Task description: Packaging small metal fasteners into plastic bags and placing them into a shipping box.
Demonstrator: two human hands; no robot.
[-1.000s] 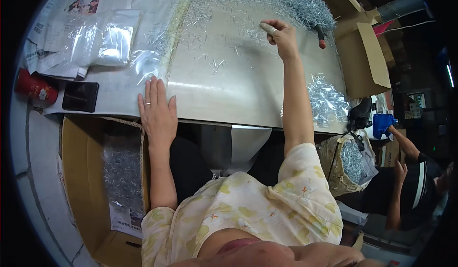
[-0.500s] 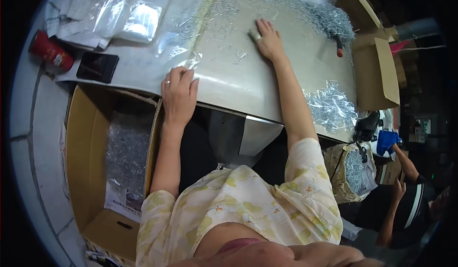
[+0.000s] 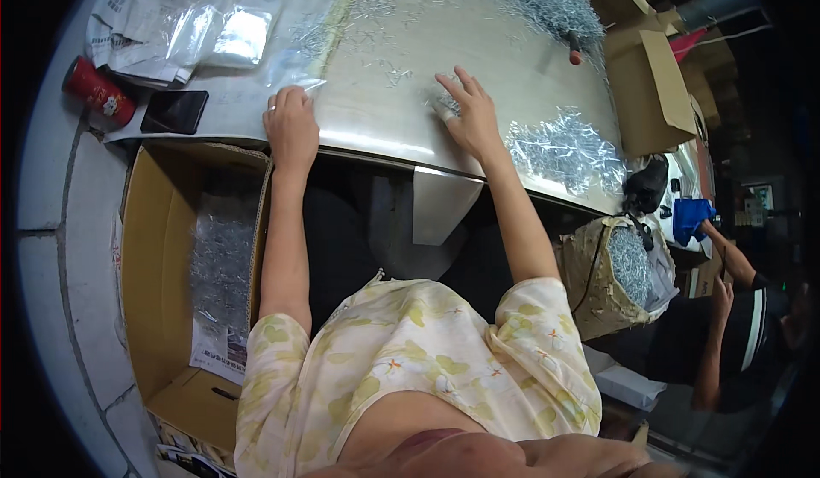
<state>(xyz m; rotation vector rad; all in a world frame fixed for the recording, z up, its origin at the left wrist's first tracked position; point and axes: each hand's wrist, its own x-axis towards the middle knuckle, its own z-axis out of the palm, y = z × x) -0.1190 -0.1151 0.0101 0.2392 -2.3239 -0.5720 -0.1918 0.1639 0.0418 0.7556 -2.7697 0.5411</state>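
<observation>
My left hand (image 3: 292, 129) is closed at the table's front edge, its curled fingers on the rim of a clear plastic bag (image 3: 309, 80) that lies flat on the table. A ring shows on one finger. Over the bare metal tabletop my right hand (image 3: 470, 117) is held with its fingers apart. A small cluster of thin silvery metal pins (image 3: 447, 102) lies beside its thumb; whether any rest in the palm is hidden. More loose pins (image 3: 393, 74) are scattered beyond it. A larger heap of pins (image 3: 568, 149) sits to its right, near the front edge.
At the back right is a big pin pile (image 3: 555, 12) with a red-ended handle (image 3: 575, 57). Cardboard boxes (image 3: 666, 85) stand right; an open carton (image 3: 141, 264) stands left. A phone (image 3: 174, 111), red can (image 3: 98, 92) and pin-filled sack (image 3: 589, 281) flank me. Another person works far right.
My right hand has drawn back toward me from the far tabletop, bringing some pins along. My left hand has curled closed at the bag's edge. The view has shifted slightly.
</observation>
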